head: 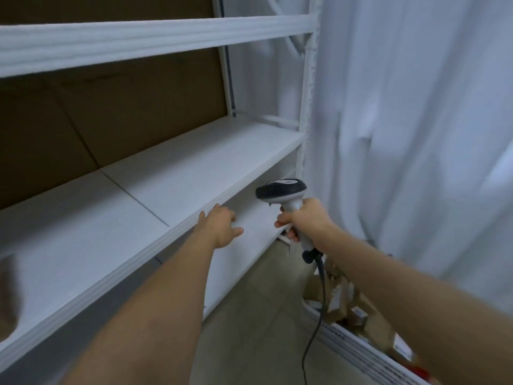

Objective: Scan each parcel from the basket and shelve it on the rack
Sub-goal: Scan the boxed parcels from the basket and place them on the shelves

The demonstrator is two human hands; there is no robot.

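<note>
The white rack [172, 173] fills the left and centre, and its middle shelf board is bare. My left hand [220, 226] hovers at the front edge of that shelf, fingers spread, holding nothing. My right hand [305, 218] grips the handle of a black and grey barcode scanner [281, 190], head pointing left, cable hanging down. At the lower right stands a white basket [355, 348] with several brown cardboard parcels [338, 295] inside, partly hidden by my right forearm.
A white curtain [416, 120] hangs along the right side. Brown cardboard [111, 107] backs the rack behind the shelves. A dark blurred shape [9, 295] sits on the shelf at the far left edge. Grey floor [249, 315] lies between rack and basket.
</note>
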